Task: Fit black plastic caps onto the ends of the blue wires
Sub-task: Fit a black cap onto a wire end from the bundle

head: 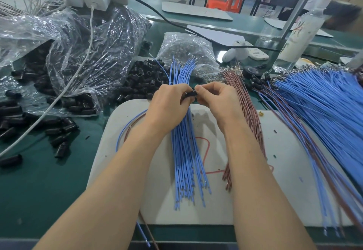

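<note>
Bench (49,181): green top, crowded with stock. The work sits on a white mat (284,181) at the near edge.
Heap (324,108): large fan of blue wires on the right, spilling over the mat's right side. Dark bits show at its far ends, likely fitted caps, but they are too small to be sure. If so, this is the finished stock and a good share of the job is done.
Bag (78,53): big clear bag at left, open and full of black caps. Supply is far from spent.
Loose caps (143,78): pile just beyond the mat, near the left hand. More are scattered over the bench at left.
Brown wires (253,116): a sheaf just right of the hands, not part of this task.
Bundle (183,161): many blue wires running from the mat's near part up through the left hand. The far ends fan out beyond the hands with bare metal tips and no caps seen on them. Judged to be the batch left to do, barely begun.
Left hand (169,108): fingers curled round the bundle toward its far end, clamping it. The fingertips meet the cap.
Right hand (218,102): thumb and forefinger pinch the cap from the right.
Cap (191,94): one black cap lying crosswise between the two hands' fingertips, over the bundle and touching both hands. Fingers hide whether a wire end sits inside it. Judged to be one fitting under way.
</note>
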Demonstrator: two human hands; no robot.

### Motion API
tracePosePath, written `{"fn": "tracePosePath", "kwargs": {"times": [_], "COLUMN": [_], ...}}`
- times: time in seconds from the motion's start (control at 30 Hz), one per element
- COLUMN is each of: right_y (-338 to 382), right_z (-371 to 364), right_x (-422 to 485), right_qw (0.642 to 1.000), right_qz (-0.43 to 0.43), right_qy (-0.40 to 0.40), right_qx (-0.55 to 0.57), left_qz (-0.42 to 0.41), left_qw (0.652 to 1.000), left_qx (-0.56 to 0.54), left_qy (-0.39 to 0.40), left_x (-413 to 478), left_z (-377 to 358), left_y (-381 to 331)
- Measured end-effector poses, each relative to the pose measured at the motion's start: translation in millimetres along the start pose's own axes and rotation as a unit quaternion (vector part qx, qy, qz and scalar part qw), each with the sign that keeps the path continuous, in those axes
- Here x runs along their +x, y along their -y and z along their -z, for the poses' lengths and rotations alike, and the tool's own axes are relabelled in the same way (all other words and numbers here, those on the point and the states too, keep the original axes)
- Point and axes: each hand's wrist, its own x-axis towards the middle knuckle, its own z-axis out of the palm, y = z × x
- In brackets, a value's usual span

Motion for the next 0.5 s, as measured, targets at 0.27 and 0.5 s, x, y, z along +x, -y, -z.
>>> {"fn": "tracePosePath", "kwargs": {"times": [0.27, 0.5], "right_y": [0.8, -1.2], "right_z": [-9.9, -5.2], "right_x": [-0.1, 1.8], "right_qw": [0.99, 0.994], "right_qz": [-0.044, -0.041], "right_qy": [-0.002, 0.024], "right_qx": [0.136, 0.1], "left_qz": [0.015, 0.033], "left_qw": [0.999, 0.998], "left_qx": [-0.04, -0.059], "left_qy": [-0.028, -0.018], "left_x": [1.0, 1.4], "left_z": [1.6, -1.6], "left_y": [1.7, 1.8]}}
